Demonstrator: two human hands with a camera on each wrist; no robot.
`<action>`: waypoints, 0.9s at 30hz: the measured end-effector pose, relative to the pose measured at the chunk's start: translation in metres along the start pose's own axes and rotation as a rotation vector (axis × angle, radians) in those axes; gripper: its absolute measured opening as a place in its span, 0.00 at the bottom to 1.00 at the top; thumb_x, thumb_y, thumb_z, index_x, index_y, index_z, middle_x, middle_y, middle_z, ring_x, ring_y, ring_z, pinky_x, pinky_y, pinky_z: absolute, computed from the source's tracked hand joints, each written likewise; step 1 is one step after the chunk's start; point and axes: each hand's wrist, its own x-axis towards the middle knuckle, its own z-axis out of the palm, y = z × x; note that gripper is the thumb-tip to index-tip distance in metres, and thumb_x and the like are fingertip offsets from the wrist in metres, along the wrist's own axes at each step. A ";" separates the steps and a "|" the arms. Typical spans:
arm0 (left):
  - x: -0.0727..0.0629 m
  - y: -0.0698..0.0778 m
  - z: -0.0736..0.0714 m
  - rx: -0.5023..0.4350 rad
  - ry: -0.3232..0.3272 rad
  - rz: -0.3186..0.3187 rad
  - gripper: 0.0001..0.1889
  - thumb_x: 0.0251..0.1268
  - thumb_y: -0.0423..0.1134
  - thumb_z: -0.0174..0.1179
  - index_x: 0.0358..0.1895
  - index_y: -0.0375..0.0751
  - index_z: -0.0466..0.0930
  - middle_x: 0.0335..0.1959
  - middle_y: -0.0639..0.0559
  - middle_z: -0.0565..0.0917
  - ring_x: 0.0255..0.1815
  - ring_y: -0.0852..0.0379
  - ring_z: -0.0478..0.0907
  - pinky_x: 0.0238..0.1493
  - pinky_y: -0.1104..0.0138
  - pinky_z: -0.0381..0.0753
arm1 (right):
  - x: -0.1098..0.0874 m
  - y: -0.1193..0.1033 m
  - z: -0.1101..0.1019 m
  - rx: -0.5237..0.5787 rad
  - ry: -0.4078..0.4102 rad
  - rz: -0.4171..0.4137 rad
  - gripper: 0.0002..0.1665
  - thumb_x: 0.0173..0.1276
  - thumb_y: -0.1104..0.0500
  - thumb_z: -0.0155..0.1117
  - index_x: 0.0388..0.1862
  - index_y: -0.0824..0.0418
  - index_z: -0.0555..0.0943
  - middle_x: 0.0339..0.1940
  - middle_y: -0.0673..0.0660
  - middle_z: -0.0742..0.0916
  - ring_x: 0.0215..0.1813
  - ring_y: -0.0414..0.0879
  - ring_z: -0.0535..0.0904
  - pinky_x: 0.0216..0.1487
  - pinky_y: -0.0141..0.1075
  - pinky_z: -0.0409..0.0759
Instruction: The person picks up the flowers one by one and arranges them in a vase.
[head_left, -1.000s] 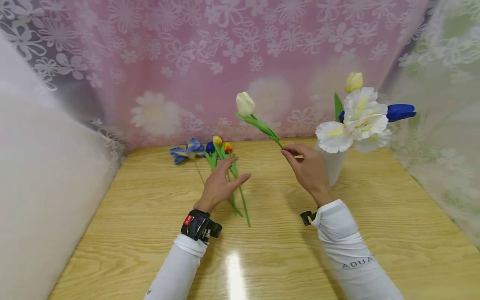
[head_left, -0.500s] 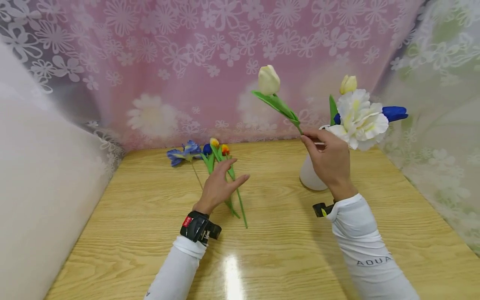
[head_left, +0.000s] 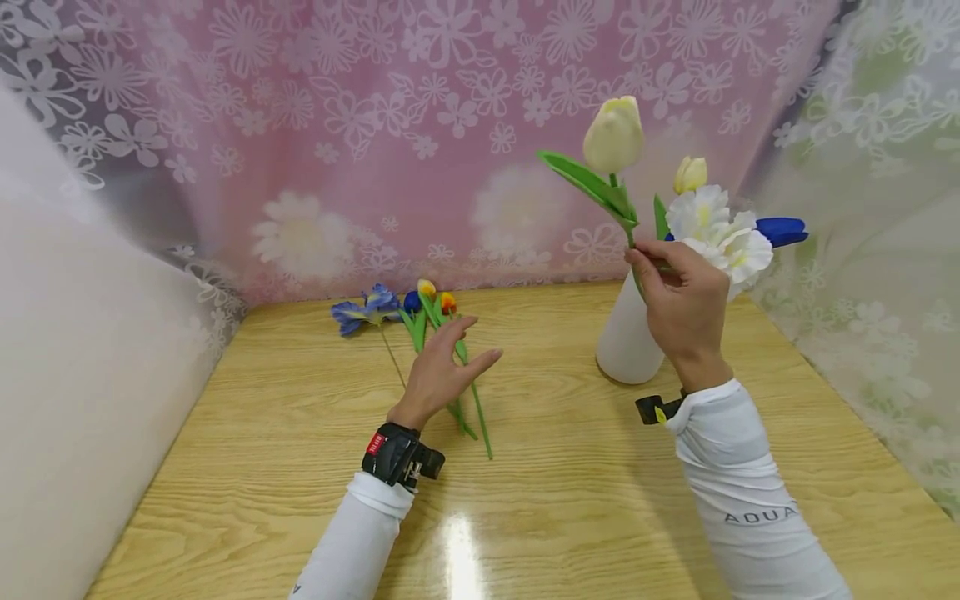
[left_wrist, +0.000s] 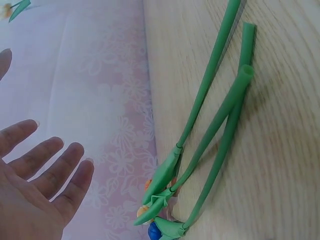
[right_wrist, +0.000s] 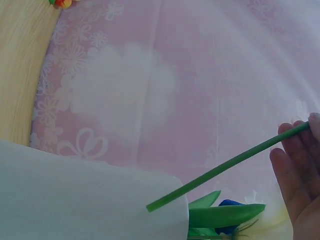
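My right hand (head_left: 688, 304) pinches a white tulip (head_left: 613, 137) by its green stem, flower up. In the right wrist view the lower end of the stem (right_wrist: 225, 167) overlaps the white vase (right_wrist: 90, 195) near its rim. The vase holds a white ruffled flower (head_left: 712, 221), a pale yellow tulip (head_left: 691, 175) and a blue tulip (head_left: 782, 232). My left hand (head_left: 438, 375) hovers with spread, relaxed fingers over several flowers on the table; the left wrist view shows it apart from their green stems (left_wrist: 215, 115).
On the wooden table (head_left: 300, 500) lie a blue-violet iris (head_left: 367, 310), a dark blue tulip (head_left: 412, 302), a yellow tulip (head_left: 427, 288) and an orange-red tulip (head_left: 448, 303). A pink floral curtain (head_left: 375, 167) hangs behind the table.
My right hand has carried the white tulip rightward and up to the vase, and the flower now stands more upright. My left hand has stayed nearly still.
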 end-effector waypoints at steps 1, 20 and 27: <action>0.000 0.000 0.000 -0.001 0.001 0.005 0.38 0.61 0.66 0.55 0.71 0.51 0.64 0.69 0.50 0.66 0.63 0.51 0.68 0.53 0.50 0.74 | 0.001 -0.001 0.000 0.011 0.021 0.013 0.08 0.61 0.68 0.69 0.39 0.71 0.86 0.35 0.59 0.88 0.37 0.29 0.81 0.39 0.22 0.77; 0.000 -0.001 0.002 -0.001 0.009 0.012 0.38 0.62 0.66 0.54 0.71 0.51 0.64 0.68 0.50 0.66 0.62 0.50 0.69 0.51 0.50 0.75 | 0.009 -0.002 0.000 0.046 0.172 0.042 0.10 0.60 0.67 0.70 0.39 0.73 0.86 0.36 0.60 0.88 0.39 0.34 0.84 0.43 0.27 0.80; -0.002 -0.002 0.004 -0.013 0.008 -0.001 0.38 0.61 0.67 0.54 0.71 0.51 0.64 0.68 0.50 0.66 0.63 0.50 0.69 0.52 0.50 0.75 | 0.007 0.005 -0.001 -0.020 0.162 0.098 0.11 0.62 0.63 0.69 0.41 0.70 0.86 0.37 0.60 0.88 0.38 0.31 0.83 0.42 0.25 0.79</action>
